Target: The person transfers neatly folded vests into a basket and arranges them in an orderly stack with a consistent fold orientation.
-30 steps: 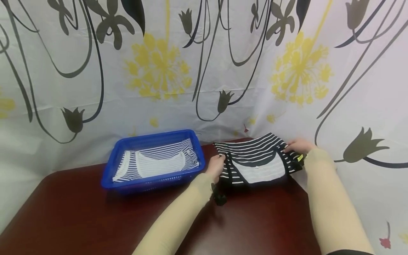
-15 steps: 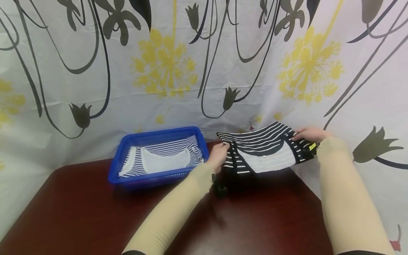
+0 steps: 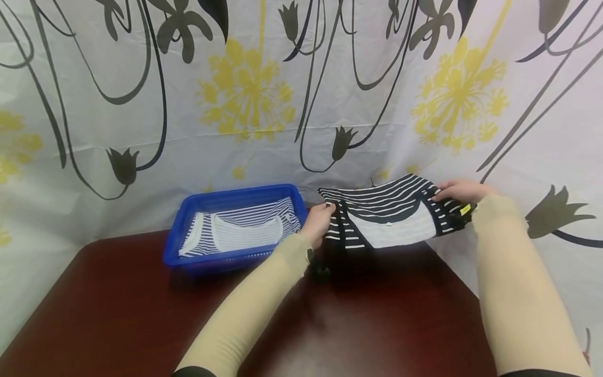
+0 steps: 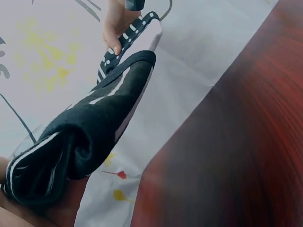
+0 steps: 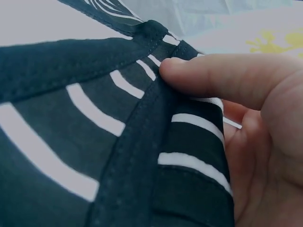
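A folded black-and-white striped garment (image 3: 383, 212) with a white panel hangs a little above the right rear of the table, stretched between both hands. My left hand (image 3: 320, 222) grips its left end in the head view. Its right end is pinched by my right hand (image 3: 464, 192); the right wrist view shows the thumb (image 5: 203, 78) on top of the striped edge, other fingers partly hidden behind. In the left wrist view the near end of the garment (image 4: 94, 132) shows rolled folds, with the right hand (image 4: 120, 23) at the far end.
A blue plastic basket (image 3: 174, 246) stands left of the garment, with a folded blue-and-white striped garment (image 3: 247, 225) lying inside. The dark red table (image 3: 118, 309) spreads in front, backed by a flower-print curtain (image 3: 264, 157) that also closes off the right side.
Both hands have lifted the black-and-white garment off the table and moved it slightly up. The head view has shifted a little; the basket and its contents look unchanged.
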Tool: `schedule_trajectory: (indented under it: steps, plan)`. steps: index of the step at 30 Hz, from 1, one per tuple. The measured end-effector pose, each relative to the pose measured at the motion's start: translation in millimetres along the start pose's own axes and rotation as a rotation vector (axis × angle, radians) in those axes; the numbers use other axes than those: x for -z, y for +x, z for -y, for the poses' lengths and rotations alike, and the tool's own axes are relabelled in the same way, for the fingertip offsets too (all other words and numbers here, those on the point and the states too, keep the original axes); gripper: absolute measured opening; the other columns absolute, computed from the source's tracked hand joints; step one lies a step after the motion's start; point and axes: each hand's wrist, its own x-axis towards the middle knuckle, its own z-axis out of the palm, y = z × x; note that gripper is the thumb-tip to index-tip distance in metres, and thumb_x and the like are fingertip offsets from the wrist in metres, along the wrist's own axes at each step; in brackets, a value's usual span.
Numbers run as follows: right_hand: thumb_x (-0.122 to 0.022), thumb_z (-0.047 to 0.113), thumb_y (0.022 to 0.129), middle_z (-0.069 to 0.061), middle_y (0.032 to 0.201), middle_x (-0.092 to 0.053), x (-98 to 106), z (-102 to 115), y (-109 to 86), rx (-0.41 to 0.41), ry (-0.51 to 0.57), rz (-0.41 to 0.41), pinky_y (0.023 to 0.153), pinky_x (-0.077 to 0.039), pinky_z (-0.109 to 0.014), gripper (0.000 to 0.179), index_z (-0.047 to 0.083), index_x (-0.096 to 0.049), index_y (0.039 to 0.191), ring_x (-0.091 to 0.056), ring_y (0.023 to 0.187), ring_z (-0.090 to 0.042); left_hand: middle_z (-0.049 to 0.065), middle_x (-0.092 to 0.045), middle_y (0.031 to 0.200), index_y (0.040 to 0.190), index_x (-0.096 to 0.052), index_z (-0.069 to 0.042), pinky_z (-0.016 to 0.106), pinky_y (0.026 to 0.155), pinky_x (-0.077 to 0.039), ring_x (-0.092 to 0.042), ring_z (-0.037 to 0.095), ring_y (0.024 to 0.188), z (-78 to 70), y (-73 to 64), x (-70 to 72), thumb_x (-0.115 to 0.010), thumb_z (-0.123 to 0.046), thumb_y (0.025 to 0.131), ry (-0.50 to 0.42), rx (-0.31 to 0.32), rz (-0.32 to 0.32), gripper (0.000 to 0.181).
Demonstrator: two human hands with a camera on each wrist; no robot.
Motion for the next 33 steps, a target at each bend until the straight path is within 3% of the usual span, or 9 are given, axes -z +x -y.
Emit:
schedule_trajectory:
  steps: [4, 8, 11, 14, 17, 22, 24, 31, 33]
  plan:
    - [-0.054, 0.018, 0.097, -0.016, 0.114, -0.062, 1.0, 4.5, -0.8, -0.011, 0.067, 0.030, 0.077, -0.049, -0.026, 0.046, -0.017, -0.048, 0.127, -0.056, 0.090, -0.011, 0.019, -0.048, 0.141, 0.142, -0.042, 0.005, 0.036, 0.110, -0.032, -0.042, 0.029, 0.132, -0.4, 0.2, 4.7, -0.049, -0.023, 0.102, -0.012, -0.009, 0.008, 0.050]
    - [-0.053, 0.018, 0.098, -0.002, 0.104, -0.063, -0.2, 10.0, -0.5, -0.048, 0.178, 0.055, 0.076, -0.052, -0.030, 0.046, -0.016, -0.045, 0.129, -0.059, 0.084, -0.011, 0.020, -0.057, 0.129, 0.137, -0.048, 0.005, 0.035, 0.103, -0.040, -0.053, 0.029, 0.120, -1.9, -0.5, 12.8, -0.048, -0.022, 0.101, -0.024, -0.013, 0.015, 0.045]
    - [-0.054, 0.019, 0.098, 0.002, 0.103, -0.061, -0.9, 14.6, -0.3, -0.066, 0.229, 0.061, 0.076, -0.053, -0.032, 0.052, -0.015, -0.039, 0.135, -0.060, 0.084, -0.011, 0.019, -0.054, 0.134, 0.139, -0.046, 0.006, 0.035, 0.106, -0.038, -0.049, 0.028, 0.124, -4.6, -2.3, 19.7, -0.048, -0.023, 0.102, -0.006, -0.019, 0.010, 0.048]
    - [-0.055, 0.021, 0.098, -0.002, 0.108, -0.061, -2.0, 19.3, 1.5, -0.065, 0.234, 0.069, 0.078, -0.053, -0.033, 0.059, -0.013, -0.033, 0.140, -0.060, 0.086, -0.012, 0.020, -0.050, 0.138, 0.142, -0.041, 0.006, 0.037, 0.108, -0.035, -0.045, 0.029, 0.128, -6.1, -3.6, 26.0, -0.047, -0.023, 0.102, -0.012, -0.013, 0.019, 0.050]
    - [-0.056, 0.023, 0.098, -0.014, 0.120, -0.058, -2.6, 23.5, 2.7, -0.058, 0.216, 0.074, 0.079, -0.053, -0.033, 0.066, -0.014, -0.027, 0.144, -0.060, 0.089, -0.013, 0.020, -0.049, 0.138, 0.144, -0.038, 0.006, 0.038, 0.108, -0.035, -0.046, 0.030, 0.128, -7.1, -5.1, 30.6, -0.046, -0.022, 0.103, -0.022, -0.005, 0.026, 0.050]
    - [-0.052, 0.021, 0.099, -0.036, 0.144, -0.030, -2.5, 29.5, 5.9, -0.018, 0.141, 0.079, 0.082, -0.051, -0.029, 0.070, -0.017, -0.016, 0.145, -0.055, 0.098, -0.011, 0.020, -0.050, 0.137, 0.144, -0.039, 0.004, 0.039, 0.106, -0.038, -0.048, 0.031, 0.125, -8.9, -5.4, 37.3, -0.046, -0.024, 0.103, -0.036, 0.008, 0.025, 0.050]
    - [-0.052, 0.021, 0.099, -0.038, 0.146, -0.023, -3.9, 32.6, 7.0, -0.007, 0.124, 0.076, 0.082, -0.050, -0.028, 0.071, -0.017, -0.013, 0.146, -0.053, 0.101, -0.012, 0.018, -0.048, 0.140, 0.146, -0.035, 0.004, 0.038, 0.106, -0.037, -0.047, 0.029, 0.126, -9.1, -5.4, 40.7, -0.047, -0.025, 0.103, -0.031, 0.014, 0.018, 0.053]
    - [-0.054, 0.022, 0.098, -0.035, 0.141, -0.033, -16.4, 47.1, 16.4, -0.012, 0.206, 0.088, 0.080, -0.052, -0.032, 0.072, -0.011, -0.013, 0.149, -0.058, 0.093, -0.015, 0.021, -0.050, 0.136, 0.147, -0.034, 0.003, 0.039, 0.100, -0.044, -0.053, 0.030, 0.117, -7.9, -5.0, 57.2, -0.046, -0.024, 0.103, -0.051, 0.026, 0.000, 0.053]
    - [-0.053, 0.022, 0.099, -0.036, 0.143, -0.030, -18.5, 50.9, 19.5, -0.005, 0.194, 0.091, 0.082, -0.051, -0.034, 0.072, -0.010, -0.013, 0.149, -0.057, 0.099, -0.021, 0.020, -0.047, 0.141, 0.147, -0.033, 0.003, 0.039, 0.102, -0.042, -0.050, 0.030, 0.122, -8.8, -5.1, 61.8, -0.046, -0.025, 0.103, -0.040, 0.023, -0.004, 0.054]
